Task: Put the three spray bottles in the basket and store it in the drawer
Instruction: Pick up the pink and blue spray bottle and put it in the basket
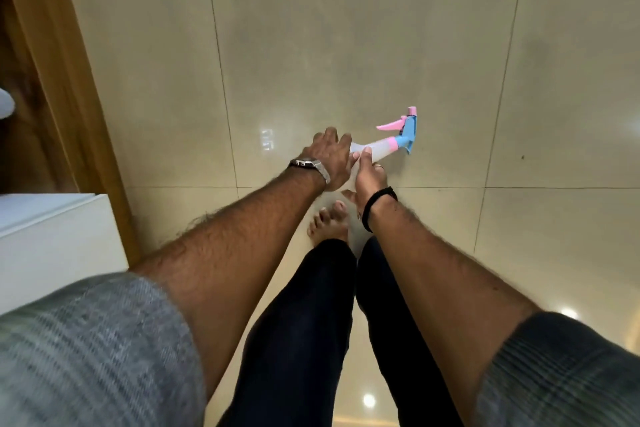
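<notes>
My right hand (369, 175) has its grip closed around the white body of a spray bottle (375, 151), and my left hand (329, 158) lies over the bottle's lower end with its fingers spread, but I cannot tell if that grip is closed on it. The bottle is tilted, its pink and blue spray head pointing up and away from me, held above the shiny tile floor (346, 45). My bare foot (329, 224) stands just under my hands, and a white cabinet (52, 239) is off to my left.

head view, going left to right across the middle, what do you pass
wooden door frame → wristwatch → left hand → right hand → spray bottle with its pink and blue trigger head
</notes>
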The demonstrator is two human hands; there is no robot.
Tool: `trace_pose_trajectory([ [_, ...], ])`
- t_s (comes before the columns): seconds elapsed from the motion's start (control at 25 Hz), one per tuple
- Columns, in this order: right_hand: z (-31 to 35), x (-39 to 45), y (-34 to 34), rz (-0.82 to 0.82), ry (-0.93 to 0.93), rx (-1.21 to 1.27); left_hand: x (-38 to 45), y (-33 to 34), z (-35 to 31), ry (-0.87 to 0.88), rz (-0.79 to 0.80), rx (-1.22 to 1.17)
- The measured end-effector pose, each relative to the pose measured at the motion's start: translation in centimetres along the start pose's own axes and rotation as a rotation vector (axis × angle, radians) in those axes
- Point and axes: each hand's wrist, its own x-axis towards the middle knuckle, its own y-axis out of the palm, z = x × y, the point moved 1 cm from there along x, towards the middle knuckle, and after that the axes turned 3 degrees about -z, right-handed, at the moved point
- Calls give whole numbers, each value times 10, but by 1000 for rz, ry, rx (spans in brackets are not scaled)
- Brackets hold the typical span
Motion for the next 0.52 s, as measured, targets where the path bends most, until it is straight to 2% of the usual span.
trace_pose_trajectory([
  [0.16, 18, -75, -40, -51, -197, -296, -69, -26, -24, 7, -1, -278],
  [0.52, 68, -356, -89, 65, -765, -821, -320, -113, -71, -122, -329, -784],
])
